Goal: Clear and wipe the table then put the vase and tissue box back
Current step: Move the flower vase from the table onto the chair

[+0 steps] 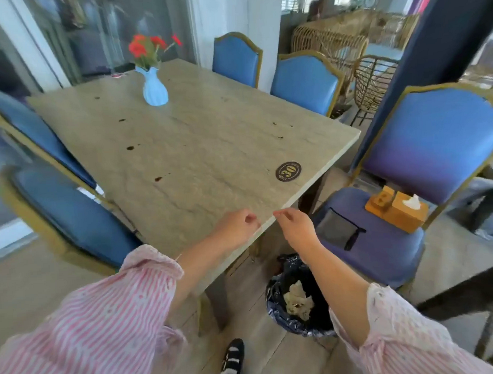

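The pale blue ribbed vase (155, 90) with red flowers stands upright near the far edge of the grey stone-look bench (208, 126), while the wooden tissue box (409, 213) sits off the bench on the seat of the blue padded chair (383, 246) past the right edge. The left hand (238, 224) and right hand (295, 227) hover at the bench's near right edge, fingers loosely curled. Each grip looks released, with nothing seen in it. Clearing seems nearly done and wiping not yet begun. To do it well, the vase should likely be lifted by its body, kept upright and parked on a chair seat. The wipe should then run from the far edge towards the near corner, above the black-lined waste bin (275, 298), pressing harder on the dried spots. By count there are one vase, one tissue box, one bin, one round black disc marked 30 (288, 171), five blue chairs, and at least six dark brown stains (130, 148).
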Tool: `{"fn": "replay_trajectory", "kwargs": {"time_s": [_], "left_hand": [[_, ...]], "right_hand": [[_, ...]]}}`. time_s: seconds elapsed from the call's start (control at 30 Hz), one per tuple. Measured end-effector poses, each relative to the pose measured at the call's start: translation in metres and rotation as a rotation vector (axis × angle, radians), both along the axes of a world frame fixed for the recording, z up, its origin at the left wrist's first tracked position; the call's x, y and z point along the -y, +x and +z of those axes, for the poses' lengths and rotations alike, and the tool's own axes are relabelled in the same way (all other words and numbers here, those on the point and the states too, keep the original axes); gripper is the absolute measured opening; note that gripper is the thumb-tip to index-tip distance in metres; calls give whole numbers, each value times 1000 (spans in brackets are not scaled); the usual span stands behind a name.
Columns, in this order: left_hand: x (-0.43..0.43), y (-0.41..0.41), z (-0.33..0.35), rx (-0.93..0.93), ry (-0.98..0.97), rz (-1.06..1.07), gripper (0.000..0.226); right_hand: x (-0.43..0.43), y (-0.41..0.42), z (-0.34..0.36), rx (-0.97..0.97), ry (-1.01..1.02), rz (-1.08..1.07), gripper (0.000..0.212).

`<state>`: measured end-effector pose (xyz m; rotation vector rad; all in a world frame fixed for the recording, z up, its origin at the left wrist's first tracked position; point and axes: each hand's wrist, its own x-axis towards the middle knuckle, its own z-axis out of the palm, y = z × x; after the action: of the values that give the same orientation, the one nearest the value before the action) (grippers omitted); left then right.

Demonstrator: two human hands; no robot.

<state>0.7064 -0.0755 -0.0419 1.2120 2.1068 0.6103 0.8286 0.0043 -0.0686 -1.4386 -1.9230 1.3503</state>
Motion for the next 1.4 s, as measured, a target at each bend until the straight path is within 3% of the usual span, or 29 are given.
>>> {"fn": "replay_trajectory", "kwargs": {"time_s": [0.3,0.6,0.8,1.4], "left_hand": [[106,-127,42,-40,54,205,43],[142,-304,112,-147,145,123,36],[158,-412,114,-129,166,57,32],[69,-660,76,-116,42,-57,40]], "right_hand": [[86,-144,41,-47,120,250,30],[123,-331,84,-211,115,101,25],[141,-428,83,-209,80,61,28],[22,-657,56,-151,23,-10,19]]}}
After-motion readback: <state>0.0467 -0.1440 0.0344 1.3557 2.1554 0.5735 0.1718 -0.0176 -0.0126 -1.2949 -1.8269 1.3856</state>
